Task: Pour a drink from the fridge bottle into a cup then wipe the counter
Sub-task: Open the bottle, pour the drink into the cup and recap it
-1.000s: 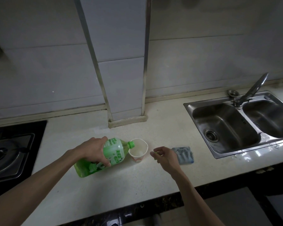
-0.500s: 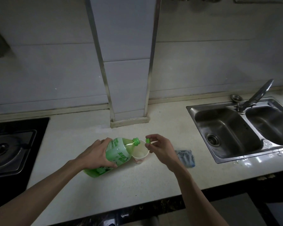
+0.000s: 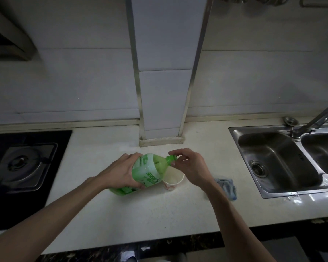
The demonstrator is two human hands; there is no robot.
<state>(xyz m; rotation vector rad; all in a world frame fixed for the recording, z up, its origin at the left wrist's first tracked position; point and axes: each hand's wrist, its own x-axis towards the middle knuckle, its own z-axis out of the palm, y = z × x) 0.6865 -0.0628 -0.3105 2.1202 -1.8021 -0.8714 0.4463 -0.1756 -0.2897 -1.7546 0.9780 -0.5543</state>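
A green plastic bottle (image 3: 148, 173) lies tilted on the white counter (image 3: 159, 214), its neck pointing right and raised over a small paper cup (image 3: 175, 183). My left hand (image 3: 121, 173) is wrapped around the bottle's body. My right hand (image 3: 193, 167) reaches in from the right, thumb and fingers pinched around the green cap (image 3: 171, 159) at the bottle's mouth. The cup stands upright under the neck, partly hidden by the bottle and my right hand. A folded blue-grey cloth (image 3: 226, 188) lies on the counter just right of my right wrist.
A steel double sink (image 3: 273, 161) with a faucet (image 3: 318, 118) fills the right side. A black gas stove (image 3: 21, 163) sits at the left. A tiled pillar (image 3: 163, 91) juts from the wall behind the cup. The counter's front edge is near me.
My right hand rose from the counter with the green cap and came to the bottle's mouth. The bottle's neck lifted from the cup rim. The view shifted down and left.
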